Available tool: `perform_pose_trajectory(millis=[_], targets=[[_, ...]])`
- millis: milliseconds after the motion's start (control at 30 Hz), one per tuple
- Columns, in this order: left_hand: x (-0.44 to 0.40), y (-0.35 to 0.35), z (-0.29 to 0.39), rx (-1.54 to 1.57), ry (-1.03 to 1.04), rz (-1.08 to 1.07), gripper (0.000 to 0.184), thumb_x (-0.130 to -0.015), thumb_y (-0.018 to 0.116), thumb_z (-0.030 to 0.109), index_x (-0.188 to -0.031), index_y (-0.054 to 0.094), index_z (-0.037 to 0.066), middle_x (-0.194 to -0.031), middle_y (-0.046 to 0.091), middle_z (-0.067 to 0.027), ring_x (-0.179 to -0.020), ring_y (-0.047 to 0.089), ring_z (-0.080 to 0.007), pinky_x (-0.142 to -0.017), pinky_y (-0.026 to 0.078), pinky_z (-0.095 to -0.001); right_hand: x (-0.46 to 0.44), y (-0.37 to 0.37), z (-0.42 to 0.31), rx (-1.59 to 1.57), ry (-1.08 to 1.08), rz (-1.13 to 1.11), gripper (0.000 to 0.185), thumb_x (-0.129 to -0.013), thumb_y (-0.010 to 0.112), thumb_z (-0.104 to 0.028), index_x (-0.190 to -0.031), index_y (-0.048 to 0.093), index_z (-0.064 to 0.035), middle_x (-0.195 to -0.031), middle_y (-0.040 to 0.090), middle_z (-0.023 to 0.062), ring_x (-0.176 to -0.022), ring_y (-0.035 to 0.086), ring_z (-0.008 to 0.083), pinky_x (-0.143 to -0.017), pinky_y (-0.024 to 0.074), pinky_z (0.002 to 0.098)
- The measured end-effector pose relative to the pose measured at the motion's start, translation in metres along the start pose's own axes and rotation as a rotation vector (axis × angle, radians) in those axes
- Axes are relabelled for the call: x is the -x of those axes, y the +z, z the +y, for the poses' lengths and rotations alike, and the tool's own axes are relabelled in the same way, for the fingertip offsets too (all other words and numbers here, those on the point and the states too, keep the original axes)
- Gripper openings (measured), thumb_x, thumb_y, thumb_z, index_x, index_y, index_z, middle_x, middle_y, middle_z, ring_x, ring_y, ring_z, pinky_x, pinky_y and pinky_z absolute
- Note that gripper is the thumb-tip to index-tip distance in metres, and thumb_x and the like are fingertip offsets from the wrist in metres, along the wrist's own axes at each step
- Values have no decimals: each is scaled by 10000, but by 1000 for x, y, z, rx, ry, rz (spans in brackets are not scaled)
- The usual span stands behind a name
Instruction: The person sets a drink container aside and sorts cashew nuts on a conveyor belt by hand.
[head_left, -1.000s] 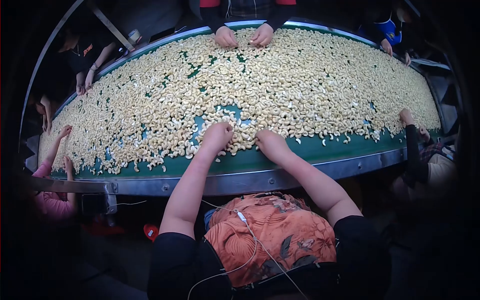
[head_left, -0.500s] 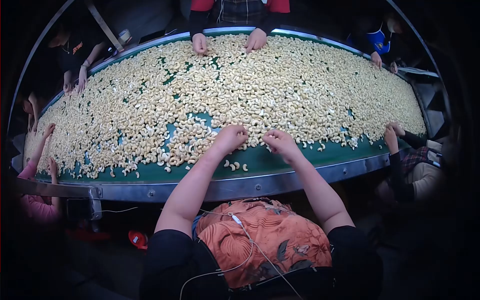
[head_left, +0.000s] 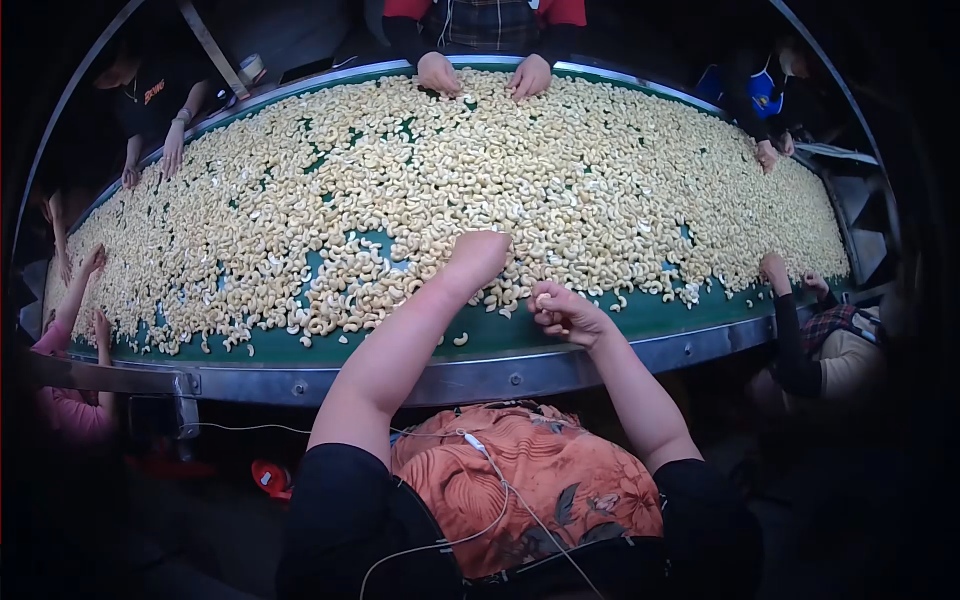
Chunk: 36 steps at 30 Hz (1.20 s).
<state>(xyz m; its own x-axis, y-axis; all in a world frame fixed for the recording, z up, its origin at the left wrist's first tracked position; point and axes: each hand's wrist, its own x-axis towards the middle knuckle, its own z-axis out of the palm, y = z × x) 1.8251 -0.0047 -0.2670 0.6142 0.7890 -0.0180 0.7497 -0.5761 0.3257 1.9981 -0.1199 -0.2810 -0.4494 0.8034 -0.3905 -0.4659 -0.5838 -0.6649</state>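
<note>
L hand (head_left: pixel 483 256) is nearer the cashew kernels (head_left: pixel 540 180) at 12 o'clock, axes mixed; grip hidden, can't tell. R hand (head_left: pixel 568 316), approx. 4 o'clock from L, pinches narrow, apparently w/ one kernel (head_left: pixel 543 299).

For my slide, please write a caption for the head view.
Left hand among cashews on a green surface; right hand, curled, nearer the metal edge.
</note>
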Motion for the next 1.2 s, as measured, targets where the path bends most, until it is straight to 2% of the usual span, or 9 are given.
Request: perform_pose_trajectory(millis=[100, 200, 300, 433, 533, 633, 700, 867, 1200], targets=[[-3, 13, 6, -123, -33, 6, 105, -709, 550, 102, -740, 619, 30, -752, 631, -156, -719, 622, -313, -656, 489, -414, -7, -18, -16, -50, -53, 27, 92, -843, 570, -172, -838, 530, -90, -734, 502, -19, -528, 401, 42, -454, 325, 173], [6, 13, -7, 184, -94, -10, 99, -730, 557, 110, -743, 599, 21, -705, 618, -135, -658, 620, -265, -583, 480, -381, -33, -4, -36, 861, -257, 380, 126, -831, 567, -192, -808, 574, -68, -764, 554, 56, -536, 488, 109, -438, 386, 245], [29, -5, -20, 1173, -302, -152, 97, -792, 561, 140, -840, 576, 57, -646, 564, -38, -518, 532, -102, -426, 386, -259, -75, -15, -35, 1662, -663, 524, 145, -768, 581, -170, -781, 622, -31, -774, 587, 129, -645, 586, 254, -578, 470, 367], [38, -4, -17, 1756, -341, -111, 124, -828, 584, 203, -842, 528, 94, -649, 518, -3, -445, 419, -63, -387, 289, -185, -96, -5, -38, 2015, -459, 569, 130, -734, 550, -118, -794, 633, -36, -815, 601, 146, -684, 616, 287, -591, 485, 384], [29, -4, 5, 1857, -317, -17, 146, -843, 571, 221, -795, 511, 97, -664, 522, -7, -451, 418, -72, -385, 293, -184, -75, -6, -53, 1558, -268, 336, 106, -724, 557, -97, -747, 629, -22, -717, 598, 140, -602, 613, 272, -541, 484, 369], [23, -11, 44, 1919, -132, 122, 145, -847, 551, 203, -766, 504, 93, -672, 525, -10, -484, 457, -88, -407, 330, -195, -64, -74, -29, 230, -53, -254, 185, -807, 556, -206, -899, 611, -56, -760, 630, 82, -606, 620, 210, -502, 486, 295], [20, -7, 74, 1904, -202, 181, 133, -838, 555, 185, -764, 516, 81, -681, 532, -10, -524, 482, -83, -455, 365, -196, -39, -81, -10, -300, 68, -266, 256, -843, 546, -283, -1005, 574, -87, -864, 631, 63, -706, 629, 201, -551, 516, 284], [12, 35, 114, 1255, 15, 148, 134, -813, 597, 163, -828, 597, 30, -765, 586, -7, -695, 526, -63, -648, 434, -217, 23, -30, -9, -628, 28, 280, 261, -879, 503, -308, -1050, 537, -113, -975, 588, 78, -842, 604, 206, -653, 539, 327], [-104, 33, 99, 718, -86, 256, 184, -782, 578, 168, -858, 642, 14, -751, 634, -105, -672, 592, -185, -625, 457, -298, 176, -107, -61, -768, -341, -193, 218, -909, 446, -297, -963, 514, -98, -903, 468, 86, -741, 494, 167, -531, 468, 240]])
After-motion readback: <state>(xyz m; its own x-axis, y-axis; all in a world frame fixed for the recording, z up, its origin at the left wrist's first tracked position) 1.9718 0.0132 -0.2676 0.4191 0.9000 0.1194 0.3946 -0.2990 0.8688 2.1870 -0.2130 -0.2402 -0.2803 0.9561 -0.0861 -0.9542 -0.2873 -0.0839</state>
